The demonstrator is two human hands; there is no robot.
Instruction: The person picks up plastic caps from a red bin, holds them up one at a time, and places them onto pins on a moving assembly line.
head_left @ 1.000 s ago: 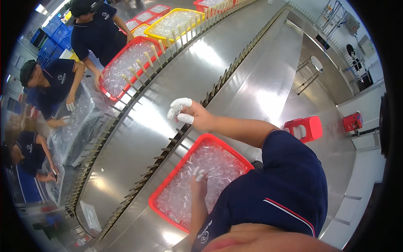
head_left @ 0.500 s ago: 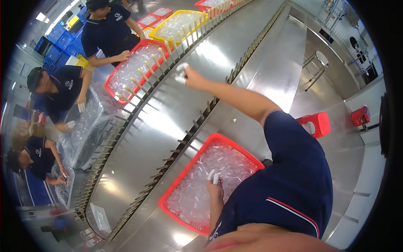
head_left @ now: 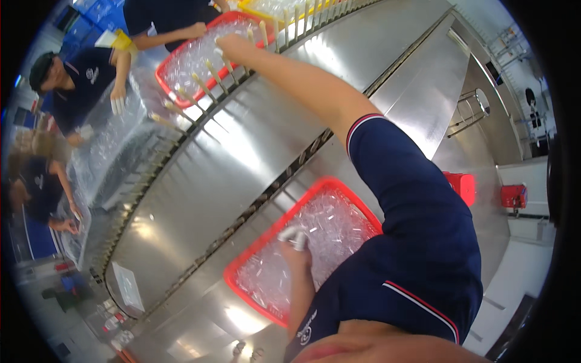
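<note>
My left hand [head_left: 295,241], with white coverings on its fingertips, is over the near red basket [head_left: 241,289]. Its fingers curl in among the clear plastic tube-like pieces [head_left: 336,227] that fill the basket; what they hold is hidden. Stretched far across the steel worktop [head_left: 200,199], my right hand [head_left: 234,48] is at the row of pale upright pegs [head_left: 210,91] along the far edge. It overlaps the far red basket [head_left: 181,49] in view, which also holds clear pieces. Its fingers point down and are mostly hidden and blurred, so I cannot see what they grip.
Co-workers stand across the worktop; one person's hand [head_left: 196,30] rests at the far red basket's rim. Clear plastic sheeting [head_left: 115,163] covers something at the left. A dark slotted track [head_left: 260,202] runs along the near side. A stool [head_left: 475,103] and a red box [head_left: 461,187] are at the right.
My right hand has moved farther out and left, to the far pegs. My left hand has shifted up and left over the near basket, its fingers now more curled. The view has shifted.
</note>
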